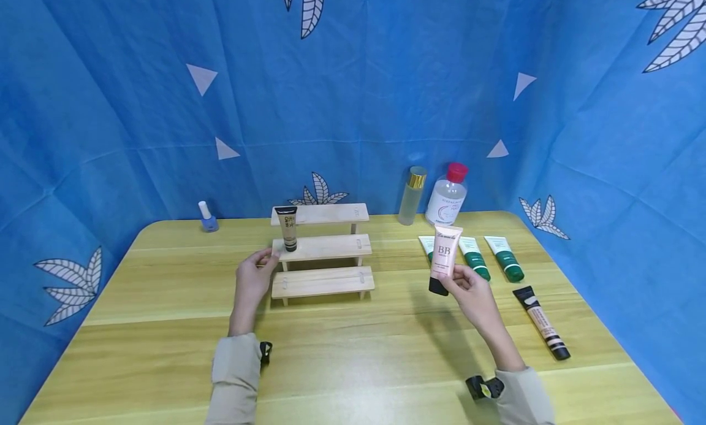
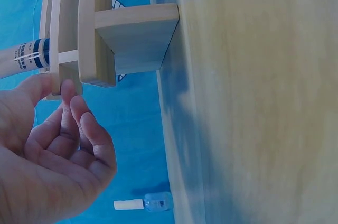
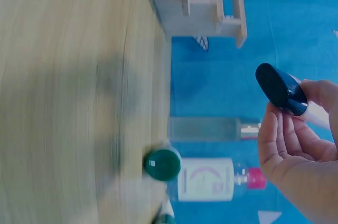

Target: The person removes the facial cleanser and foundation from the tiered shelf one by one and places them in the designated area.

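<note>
A three-tier wooden stand (image 1: 322, 282) stands toward the back of the table. My left hand (image 1: 255, 276) pinches the left end of its middle step between thumb and fingertips; the wrist view shows the step end (image 2: 64, 84) there. On that step a small beige tube with a black cap (image 1: 288, 229) stands upright on its cap. My right hand (image 1: 469, 293) grips a pink BB cream tube (image 1: 444, 253) near its lower end, raised over the table with the black cap (image 3: 280, 89) pointing down.
Several white-and-green tubes (image 1: 504, 259) lie at the right, one partly hidden behind the BB cream. A black-ended tube (image 1: 542, 324) lies nearer. A gold-capped bottle (image 1: 411, 198) and a red-capped bottle (image 1: 447, 198) stand behind. A blue nail polish bottle (image 1: 208, 218) stands back left.
</note>
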### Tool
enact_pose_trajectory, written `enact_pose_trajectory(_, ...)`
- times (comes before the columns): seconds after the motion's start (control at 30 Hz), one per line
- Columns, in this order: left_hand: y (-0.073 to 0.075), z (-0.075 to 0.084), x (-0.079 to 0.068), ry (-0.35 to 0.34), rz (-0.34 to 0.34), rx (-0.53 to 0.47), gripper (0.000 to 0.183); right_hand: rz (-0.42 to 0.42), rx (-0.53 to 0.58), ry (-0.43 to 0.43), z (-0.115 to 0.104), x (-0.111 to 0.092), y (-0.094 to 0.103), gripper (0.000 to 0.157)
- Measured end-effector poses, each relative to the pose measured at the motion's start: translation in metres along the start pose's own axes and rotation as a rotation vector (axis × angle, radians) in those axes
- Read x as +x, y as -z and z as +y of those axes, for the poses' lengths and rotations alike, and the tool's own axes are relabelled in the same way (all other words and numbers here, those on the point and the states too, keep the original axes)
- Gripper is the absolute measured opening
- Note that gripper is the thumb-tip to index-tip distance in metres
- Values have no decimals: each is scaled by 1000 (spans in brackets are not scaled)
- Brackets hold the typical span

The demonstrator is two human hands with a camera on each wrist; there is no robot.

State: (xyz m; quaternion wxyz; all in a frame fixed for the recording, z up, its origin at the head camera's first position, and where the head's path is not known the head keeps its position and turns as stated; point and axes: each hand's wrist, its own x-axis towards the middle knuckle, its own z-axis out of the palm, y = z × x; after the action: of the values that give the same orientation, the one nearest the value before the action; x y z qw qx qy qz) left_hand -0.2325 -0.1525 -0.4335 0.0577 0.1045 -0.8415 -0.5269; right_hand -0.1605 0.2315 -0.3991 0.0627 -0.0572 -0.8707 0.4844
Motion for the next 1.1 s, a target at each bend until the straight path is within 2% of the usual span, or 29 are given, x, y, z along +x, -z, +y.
enact_pose_trajectory(0.17,0,-1,0,-2,-4,5,44,16,-54,-15,10,-1,16,41)
enact_pose_trajectory(0.33,-1,-2,1,8,-14,4,44,-4,-113,-63,23,-5,35,46)
enact_pose_trajectory(0.5,-1,-1,2,20,-19,7,45,-61,-183,-105,38,-9,54,56)
enact_pose_trajectory(0.67,0,1,2,17,-12,12,45,-129,-196,-124,49,-12,71,63)
enact_pose_trajectory(0.87,0,2,0,3,-12,14,45,-192,-221,-153,62,-16,89,62)
enact_pose_trajectory(1.1,-1,2,1,11,-8,12,45,-239,-274,-242,72,-18,101,60)
